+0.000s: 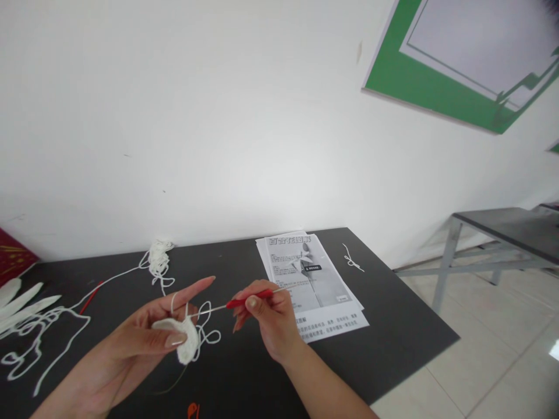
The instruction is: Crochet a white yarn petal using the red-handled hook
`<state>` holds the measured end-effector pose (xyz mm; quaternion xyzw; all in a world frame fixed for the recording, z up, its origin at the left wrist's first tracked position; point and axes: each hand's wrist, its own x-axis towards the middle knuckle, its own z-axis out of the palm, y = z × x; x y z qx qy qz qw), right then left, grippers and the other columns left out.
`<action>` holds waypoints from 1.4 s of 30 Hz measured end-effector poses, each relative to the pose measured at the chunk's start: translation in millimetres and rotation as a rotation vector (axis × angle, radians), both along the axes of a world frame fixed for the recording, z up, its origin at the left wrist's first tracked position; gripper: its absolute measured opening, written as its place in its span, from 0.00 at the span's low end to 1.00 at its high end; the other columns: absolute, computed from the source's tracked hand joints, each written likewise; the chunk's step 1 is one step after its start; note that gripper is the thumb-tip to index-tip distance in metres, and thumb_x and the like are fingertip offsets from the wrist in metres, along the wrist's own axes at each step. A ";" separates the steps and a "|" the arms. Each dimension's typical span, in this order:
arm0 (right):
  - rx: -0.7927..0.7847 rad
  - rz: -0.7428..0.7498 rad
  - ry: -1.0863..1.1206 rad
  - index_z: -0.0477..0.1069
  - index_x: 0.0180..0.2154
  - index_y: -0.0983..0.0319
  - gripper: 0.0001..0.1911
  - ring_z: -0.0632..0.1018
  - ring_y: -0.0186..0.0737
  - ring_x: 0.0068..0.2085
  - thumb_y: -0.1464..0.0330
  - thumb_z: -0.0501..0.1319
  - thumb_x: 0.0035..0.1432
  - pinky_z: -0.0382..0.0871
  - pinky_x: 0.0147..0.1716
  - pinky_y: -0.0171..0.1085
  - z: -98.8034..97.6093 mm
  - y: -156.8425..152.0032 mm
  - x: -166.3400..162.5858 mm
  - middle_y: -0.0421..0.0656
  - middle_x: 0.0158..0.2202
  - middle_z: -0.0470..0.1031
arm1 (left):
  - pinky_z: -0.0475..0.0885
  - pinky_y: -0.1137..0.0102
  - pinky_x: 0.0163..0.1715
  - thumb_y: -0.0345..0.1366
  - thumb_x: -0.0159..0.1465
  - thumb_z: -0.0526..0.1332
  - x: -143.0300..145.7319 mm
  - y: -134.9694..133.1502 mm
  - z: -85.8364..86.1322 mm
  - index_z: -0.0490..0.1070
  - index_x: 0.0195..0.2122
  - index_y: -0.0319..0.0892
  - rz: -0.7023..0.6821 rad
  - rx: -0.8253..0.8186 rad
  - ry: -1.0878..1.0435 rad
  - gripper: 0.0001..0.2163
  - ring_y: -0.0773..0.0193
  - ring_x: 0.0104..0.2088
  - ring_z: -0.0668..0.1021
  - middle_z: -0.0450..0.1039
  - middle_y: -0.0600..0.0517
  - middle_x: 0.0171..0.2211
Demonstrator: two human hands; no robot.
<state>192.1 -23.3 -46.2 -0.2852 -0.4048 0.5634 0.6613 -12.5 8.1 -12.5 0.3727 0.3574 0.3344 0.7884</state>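
Observation:
Between thumb and fingers, my left hand [144,331] pinches a small white crocheted piece [188,346], with white yarn looped round a finger and the index finger stretched out. My right hand [273,320] grips a crochet hook [248,298] by its red handle. The hook's thin metal shaft points left and its tip meets the top edge of the crocheted piece; the tip itself is too small to make out. Loose loops of white yarn [212,336] hang just right of the piece. A thin wire-like strand curves below it.
Printed sheets [327,285] lie beyond my right hand on the black table [393,326]. A white yarn bundle [159,259] rests by the wall, white petal-shaped pieces [26,308] and a red stick [91,298] at left. An orange stitch marker [193,410] lies near the front, a yarn scrap [351,259] at right.

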 end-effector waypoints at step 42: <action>0.069 -0.013 -0.009 0.79 0.33 0.61 0.06 0.76 0.31 0.25 0.65 0.66 0.57 0.75 0.23 0.31 0.7 -4.3 -1.4 0.41 0.29 0.77 | 0.62 0.74 0.29 0.32 0.54 0.71 9.6 -11.2 -1.2 0.72 0.54 0.55 0.076 0.295 0.070 0.26 0.72 0.26 0.68 0.65 0.59 0.26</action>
